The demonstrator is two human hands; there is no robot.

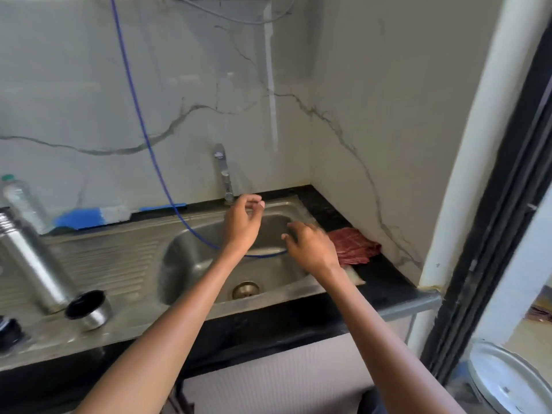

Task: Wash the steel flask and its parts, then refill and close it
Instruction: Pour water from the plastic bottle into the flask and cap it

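Observation:
The steel flask (pixel 33 258) stands without its cap on the drainboard at the far left. Its steel cup lid (pixel 88 309) sits mouth-up in front of it, and a black stopper (pixel 9 330) lies at the left edge. Both of my hands hover over the sink basin (pixel 191 264), far right of the flask. My left hand (pixel 243 225) is just below the tap (pixel 222 171), fingers loosely curled and holding nothing. My right hand (pixel 310 246) is blurred over the basin's right side, fingers relaxed and empty.
A thin blue hose (pixel 143 124) hangs from above into the basin. A blue brush (pixel 92 216) and a plastic bottle (pixel 21 201) lie at the back left. A red cloth (pixel 354 245) sits in the right corner. A steel vessel (pixel 507 380) is on the floor, lower right.

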